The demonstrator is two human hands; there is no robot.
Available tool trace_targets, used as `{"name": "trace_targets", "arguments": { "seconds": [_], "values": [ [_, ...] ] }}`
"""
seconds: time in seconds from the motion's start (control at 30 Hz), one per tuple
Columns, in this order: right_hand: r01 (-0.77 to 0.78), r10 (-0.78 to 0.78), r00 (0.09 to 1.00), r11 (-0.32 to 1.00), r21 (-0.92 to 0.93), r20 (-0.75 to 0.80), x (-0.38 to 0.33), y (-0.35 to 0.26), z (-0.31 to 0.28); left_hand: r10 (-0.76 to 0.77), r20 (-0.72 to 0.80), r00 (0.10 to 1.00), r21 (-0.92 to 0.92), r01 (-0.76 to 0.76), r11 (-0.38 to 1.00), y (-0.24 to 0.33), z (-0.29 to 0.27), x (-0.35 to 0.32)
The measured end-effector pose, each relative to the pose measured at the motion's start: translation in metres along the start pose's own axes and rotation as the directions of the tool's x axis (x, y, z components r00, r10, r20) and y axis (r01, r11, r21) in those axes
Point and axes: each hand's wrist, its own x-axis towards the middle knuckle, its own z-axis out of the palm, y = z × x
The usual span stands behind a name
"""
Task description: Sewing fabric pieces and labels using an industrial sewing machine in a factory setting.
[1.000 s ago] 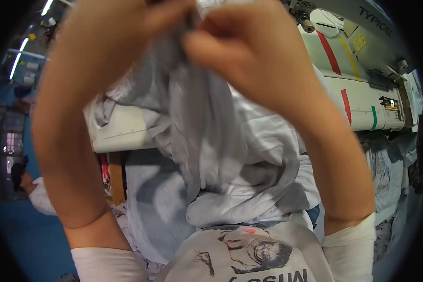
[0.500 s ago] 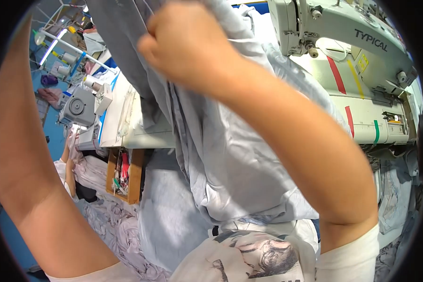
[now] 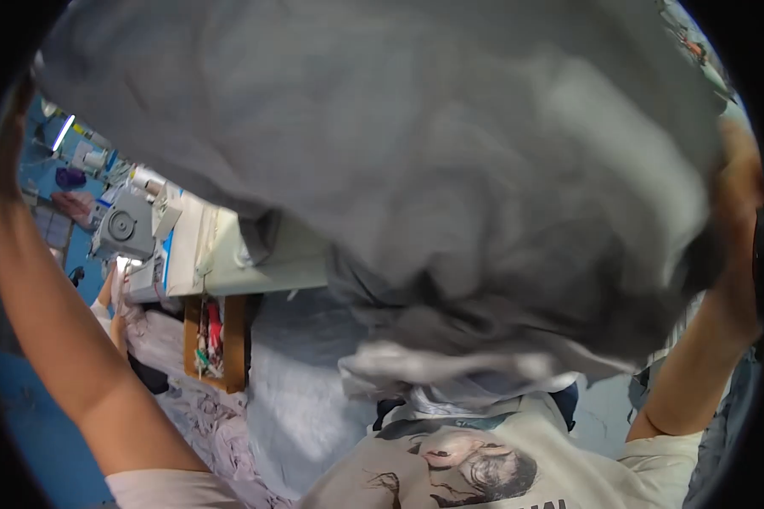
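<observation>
A large piece of grey cloth [image 3: 382, 161] is held up and spread wide in front of me, hiding most of the table. Its upper left corner runs taut to my left hand [image 3: 27, 89], which is raised at the dark rim of the view and closed on it, the fingers barely showing. At the far right, my right hand [image 3: 738, 174] grips the other side of the cloth, blurred by motion. The cloth's lower part hangs in folds over my lap, with a paler edge [image 3: 450, 365] near my shirt. Its exact kind of garment cannot be made out.
A pale sewing table [image 3: 272, 263] shows left of the cloth, with an open wooden drawer [image 3: 239, 339] of small tools below it. Beyond stands another grey machine [image 3: 123, 225], with a co-worker's arm near it. Heaped pale fabric [image 3: 221, 433] lies at lower left.
The grey cloth has been lifted and spread out, and now covers the sewing machine seen before. My right hand has swung from the upper middle to the far right; my left arm stays raised.
</observation>
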Motion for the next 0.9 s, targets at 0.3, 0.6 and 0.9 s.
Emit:
{"name": "trace_targets", "arguments": {
  "seconds": [0.3,0.6,0.9],
  "values": [
    [-0.347,0.381,0.888,0.923,-0.168,0.257,-0.059,0.093,0.018,-0.432,0.195,0.881,-0.043,0.447,0.893,-0.100,0.222,-0.217],
    [-0.330,0.368,0.896,0.926,-0.180,0.247,-0.079,0.119,0.024,-0.587,0.224,0.778,-0.102,0.618,0.780,-0.152,0.229,-0.242],
    [-0.274,0.305,0.929,0.947,-0.167,0.208,-0.081,0.119,0.021,-0.586,0.125,0.800,-0.168,0.599,0.783,-0.176,0.235,-0.244]
  ]
}}
